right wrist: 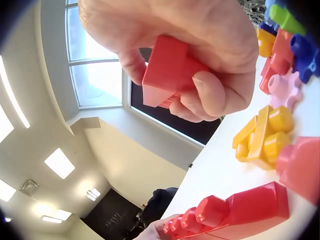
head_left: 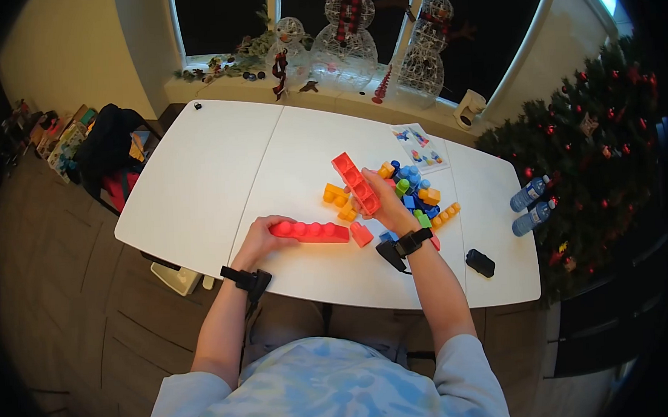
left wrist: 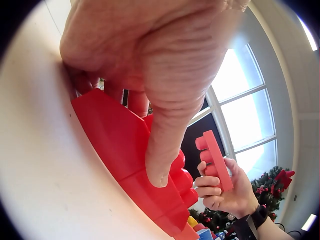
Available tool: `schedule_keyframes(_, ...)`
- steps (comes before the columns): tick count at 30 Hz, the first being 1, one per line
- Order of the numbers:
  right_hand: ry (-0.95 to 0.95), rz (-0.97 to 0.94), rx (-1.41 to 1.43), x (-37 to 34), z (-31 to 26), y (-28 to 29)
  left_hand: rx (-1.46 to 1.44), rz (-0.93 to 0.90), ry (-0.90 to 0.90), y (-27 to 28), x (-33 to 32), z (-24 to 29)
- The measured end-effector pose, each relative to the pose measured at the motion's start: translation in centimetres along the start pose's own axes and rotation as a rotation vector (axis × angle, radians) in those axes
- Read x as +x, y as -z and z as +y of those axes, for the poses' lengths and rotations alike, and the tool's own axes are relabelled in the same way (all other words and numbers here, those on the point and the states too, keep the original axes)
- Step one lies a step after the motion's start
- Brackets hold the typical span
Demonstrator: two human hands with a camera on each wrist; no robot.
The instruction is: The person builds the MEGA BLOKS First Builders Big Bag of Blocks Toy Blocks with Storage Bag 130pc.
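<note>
Blue and white shirt (head_left: 321,390) is nearest. A dark coat (head_left: 111,141) is left of the smooth white table (head_left: 202,151). The left hand (head_left: 256,241) pinches a long red brick (head_left: 316,233), thumb and fingers apart, down at the table. It looks light, stiff, maybe slippery, and tough; its flat sides seem best to grab. The right hand (head_left: 393,208) curls its fingers round a raised red brick (head_left: 352,176). Then come bright blocks (head_left: 429,196), 2 bottles (head_left: 529,194) and a Christmas tree (head_left: 583,131).

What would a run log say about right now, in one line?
left hand: grips long red piece on table | right hand: holds second red piece raised | nearby: loose colored blocks
</note>
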State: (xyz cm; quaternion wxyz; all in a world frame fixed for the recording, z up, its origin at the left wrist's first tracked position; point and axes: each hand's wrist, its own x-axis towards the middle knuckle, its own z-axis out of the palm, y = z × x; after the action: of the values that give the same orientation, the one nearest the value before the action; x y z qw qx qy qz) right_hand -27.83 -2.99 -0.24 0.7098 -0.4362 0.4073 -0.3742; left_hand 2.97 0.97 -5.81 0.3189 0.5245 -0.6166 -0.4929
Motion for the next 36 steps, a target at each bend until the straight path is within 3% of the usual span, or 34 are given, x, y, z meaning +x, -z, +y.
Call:
schedule_keyframes(3, 0.013, 0.123, 0.001, 0.6, 1.3, -2.0, 0.024, 0.001, 0.002, 0.0, 0.1, -0.2)
schedule_keyframes(5, 0.397, 0.238, -0.357, 0.2, 1.6, -3.7, 0.020, 0.003, 0.000, 0.0, 0.1, -0.2)
schedule_keyframes(7, 0.328, 0.168, -0.495, 1.1, 2.7, -3.1, -0.004, 0.003, 0.015, -0.1, 0.1, -0.2)
schedule_keyframes(10, 0.515, 0.184, -1.054, -0.8, 2.9, -6.3, -0.032, 0.000, 0.033, -0.1, 0.1, -0.3)
schedule_keyframes(11, 0.515, 0.185, -1.051, -0.7, 3.5, -6.4, -0.035, -0.002, 0.038, -0.1, 0.2, -0.3)
schedule_keyframes(13, 0.801, 0.139, -1.300, 0.0, 4.7, -6.3, -0.058, -0.018, 0.035, 0.0, 0.2, -0.3)
schedule_keyframes(16, 0.921, 0.134, -1.380, 0.6, 5.6, -6.3, -0.123, -0.036, 0.020, -0.1, 0.2, -0.4)
schedule_keyframes(36, 0.626, 0.103, -1.412, 0.3, 6.8, -7.9, 0.034, 0.056, 0.018, -0.5, 0.8, -0.7)
